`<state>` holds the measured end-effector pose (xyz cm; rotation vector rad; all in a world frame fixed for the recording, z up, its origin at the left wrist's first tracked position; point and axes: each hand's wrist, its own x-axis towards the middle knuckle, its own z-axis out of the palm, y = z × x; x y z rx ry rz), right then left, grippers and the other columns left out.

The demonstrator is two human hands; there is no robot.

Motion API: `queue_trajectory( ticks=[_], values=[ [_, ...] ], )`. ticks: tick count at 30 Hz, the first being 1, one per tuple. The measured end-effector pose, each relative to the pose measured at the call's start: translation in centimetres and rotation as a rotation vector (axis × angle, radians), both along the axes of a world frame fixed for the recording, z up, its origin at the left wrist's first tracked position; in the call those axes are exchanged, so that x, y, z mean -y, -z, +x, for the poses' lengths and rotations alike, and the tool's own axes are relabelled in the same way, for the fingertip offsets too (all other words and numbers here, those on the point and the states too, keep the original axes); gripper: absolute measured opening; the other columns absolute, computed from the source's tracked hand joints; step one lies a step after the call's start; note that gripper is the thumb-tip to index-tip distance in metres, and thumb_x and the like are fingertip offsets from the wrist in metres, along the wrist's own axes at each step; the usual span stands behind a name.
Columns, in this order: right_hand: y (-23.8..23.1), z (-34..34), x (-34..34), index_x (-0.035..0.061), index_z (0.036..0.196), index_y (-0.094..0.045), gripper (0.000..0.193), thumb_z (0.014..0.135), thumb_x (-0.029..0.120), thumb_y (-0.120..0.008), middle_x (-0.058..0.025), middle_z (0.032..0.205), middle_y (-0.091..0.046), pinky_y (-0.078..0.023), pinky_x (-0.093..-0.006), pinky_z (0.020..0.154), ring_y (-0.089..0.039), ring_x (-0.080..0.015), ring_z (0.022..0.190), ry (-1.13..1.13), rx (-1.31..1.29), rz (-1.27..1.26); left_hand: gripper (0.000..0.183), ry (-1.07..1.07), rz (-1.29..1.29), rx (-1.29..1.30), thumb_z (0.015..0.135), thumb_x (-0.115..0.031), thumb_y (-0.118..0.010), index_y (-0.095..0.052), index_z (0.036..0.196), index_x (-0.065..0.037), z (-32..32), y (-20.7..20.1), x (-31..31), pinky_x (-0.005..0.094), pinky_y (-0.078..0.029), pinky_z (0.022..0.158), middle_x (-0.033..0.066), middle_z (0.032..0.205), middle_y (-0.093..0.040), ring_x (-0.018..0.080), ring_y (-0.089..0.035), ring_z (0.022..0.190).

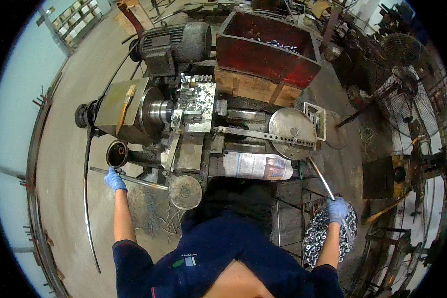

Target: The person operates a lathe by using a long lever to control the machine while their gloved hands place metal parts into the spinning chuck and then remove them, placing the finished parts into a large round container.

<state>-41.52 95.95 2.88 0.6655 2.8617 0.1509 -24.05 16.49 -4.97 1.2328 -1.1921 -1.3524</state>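
My left hand [115, 181], in a blue glove, is closed round a metal rod [143, 183]. The rod runs right to a round metal disc [185, 192] on the near side of a small lathe-like machine [196, 107]. Just beyond that hand is a dark round cup [117, 154]; its contents are unclear. My right hand [337, 209], gloved too, grips the lower end of a shiny lever bar [322, 178]. This bar slants up to a larger disc [294, 130] joined to a perforated flat bar [253, 133]. Below the right hand, a container holds many small metal parts [315, 239].
Behind the machine stand an electric motor [176, 44] and a red metal bin [265, 59] with small parts. A brush [126, 107] lies on the machine's housing. Newspaper [258, 165] covers the front. A large fan [407, 94] stands at the right.
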Motion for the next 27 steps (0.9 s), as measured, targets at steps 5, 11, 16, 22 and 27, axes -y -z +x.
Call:
queue_trajectory(
  ticks=[5,11,16,22,27],
  values=[
    [0.0,-10.7,-3.1,0.0113,0.096,-0.067,0.037,0.073,0.039,-0.057,-0.0139,0.112,-0.06,-0.029,-0.0545,0.098,-0.049,-0.0334,0.113,0.04,-0.03,0.182,0.017,0.017,0.039,0.014,0.083,-0.014,-0.056,-0.051,0.076,0.001,-0.7,-0.8,-1.3,0.0302,-0.044,0.039,0.0113,0.057,-0.054,0.0192,-0.052,0.042],
    [-2.5,-21.2,3.8,0.0103,0.13,-0.042,0.069,0.076,0.049,-0.058,-0.0144,0.138,-0.036,-0.023,-0.0492,0.105,-0.028,-0.0331,0.13,0.043,-0.032,0.25,0.027,0.05,-0.005,0.138,0.083,-0.027,-0.062,-0.05,0.075,-0.004,-0.2,0.0,-0.7,0.03,-0.045,0.039,0.0092,0.057,-0.055,0.0184,-0.053,0.042],
    [0.8,-17.7,6.0,0.0108,0.136,-0.034,0.078,0.073,0.05,-0.061,-0.0136,0.143,-0.03,-0.021,-0.0488,0.106,-0.024,-0.0306,0.133,-0.254,-0.291,0.214,0.037,0.085,0.123,-0.057,0.084,-0.041,-0.06,-0.056,0.082,-0.005,2.1,1.9,0.4,0.0278,-0.046,0.038,0.0054,0.058,-0.052,0.0153,-0.052,0.043],
    [7.1,-6.7,3.9,0.0045,0.12,-0.054,0.074,0.068,0.056,-0.065,-0.0199,0.12,-0.054,-0.031,-0.0432,0.101,-0.045,-0.0334,0.118,-0.272,-0.261,-0.035,0.048,0.6,-0.606,1.088,0.083,-0.043,-0.055,-0.057,0.111,-0.004,3.8,11.9,2.1,0.0393,-0.047,0.082,0.0156,0.1,-0.064,0.0294,-0.06,0.093],
    [6.3,-2.7,6.1,0.0028,0.098,-0.066,0.054,0.067,0.048,-0.07,-0.0183,0.099,-0.064,-0.045,-0.0361,0.086,-0.059,-0.033,0.096,-0.207,-0.173,-0.358,0.047,0.963,-0.712,1.1,0.083,-0.052,-0.045,-0.062,0.095,-0.009,0.3,8.6,-1.1,0.0449,-0.049,0.068,0.0185,0.087,-0.064,0.0339,-0.062,0.078]
  ],
)
